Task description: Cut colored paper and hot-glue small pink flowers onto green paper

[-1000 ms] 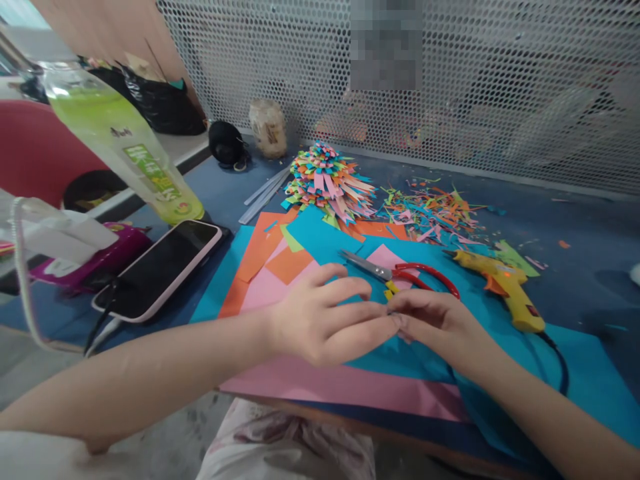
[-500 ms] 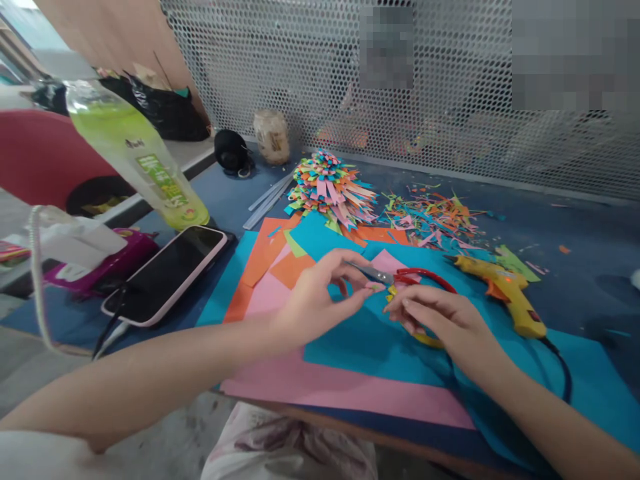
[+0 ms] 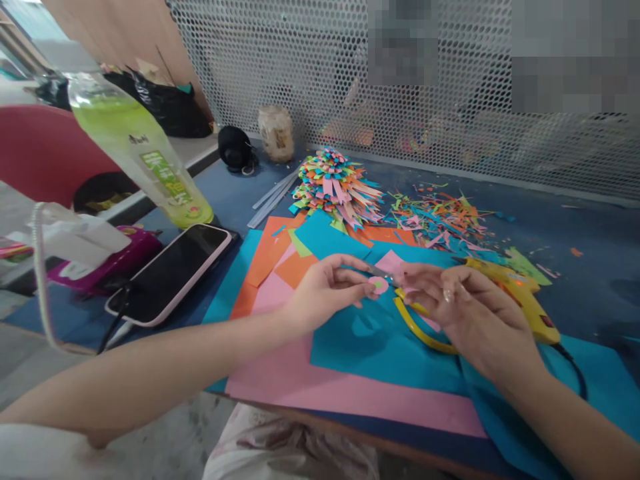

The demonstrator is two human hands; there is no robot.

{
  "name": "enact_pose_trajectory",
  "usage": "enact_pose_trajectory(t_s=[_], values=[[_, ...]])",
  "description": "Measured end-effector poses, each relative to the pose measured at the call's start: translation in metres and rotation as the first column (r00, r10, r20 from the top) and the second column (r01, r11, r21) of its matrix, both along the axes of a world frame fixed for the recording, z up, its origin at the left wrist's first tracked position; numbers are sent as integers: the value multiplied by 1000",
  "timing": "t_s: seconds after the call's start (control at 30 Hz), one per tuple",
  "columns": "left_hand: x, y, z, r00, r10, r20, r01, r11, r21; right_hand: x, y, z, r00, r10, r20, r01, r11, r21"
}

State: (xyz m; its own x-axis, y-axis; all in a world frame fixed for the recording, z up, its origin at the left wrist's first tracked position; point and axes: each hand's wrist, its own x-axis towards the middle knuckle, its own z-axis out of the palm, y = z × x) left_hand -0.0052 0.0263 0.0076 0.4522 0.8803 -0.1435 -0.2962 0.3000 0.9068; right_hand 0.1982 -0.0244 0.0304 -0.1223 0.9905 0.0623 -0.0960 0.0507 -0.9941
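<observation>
My left hand (image 3: 333, 290) pinches a small round pink paper piece with a green centre (image 3: 379, 285) between thumb and fingers. Beside the paper are the metal blades of a pair of scissors (image 3: 384, 274), pointing towards my left fingers. My right hand (image 3: 467, 307) is curled round the scissors at the handle end, fingers bent and thumb near the fingertips. The yellow handle loop shows below it, while the red one is hidden behind the hand. Both hands are above blue and pink paper sheets (image 3: 375, 347).
A yellow glue gun (image 3: 537, 310) lies behind my right hand. Farther back are a multicoloured paper-strip cone (image 3: 333, 187) and paper scraps (image 3: 445, 217). At left are a phone (image 3: 170, 273), a drink bottle (image 3: 145, 147) and a purple charger block (image 3: 107, 257). A mesh panel (image 3: 300, 60) stands behind.
The round paper has turned to show its pink and green face. My right hand has shifted right and up, its fingers now covering the red handle; the yellow handle shows more.
</observation>
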Motion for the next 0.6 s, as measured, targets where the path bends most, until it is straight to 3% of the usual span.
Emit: enact_pose_trajectory(t_s=[0.1,0.17,0.27,0.37,0.43,0.5,0.53,0.6], values=[[0,3,-1,1000,21,-8,-21,1000,15,-1,2,2,990,112,-86,-121,987,-104],[-1,4,-1,999,39,-18,-39,999,26,-1,1,2,970,224,-92,-240,943,-230],[-2,5,-1,997,68,-22,-66,997,48,3,-1,2,891,447,-77,-434,793,-428],[-4,6,-1,993,114,-5,-113,990,84,8,-5,7,799,598,-68,-530,645,-550],[-4,8,-1,986,164,11,-165,981,107,11,-7,12,680,729,-83,-601,489,-632],[-5,10,-1,976,217,30,-219,969,117,11,-8,17,501,862,-75,-679,338,-651],[-6,11,-1,971,236,34,-238,964,115,11,-9,19,419,907,-48,-718,299,-628],[-7,13,-2,966,255,34,-258,960,106,8,-11,21,343,938,47,-793,316,-521]])
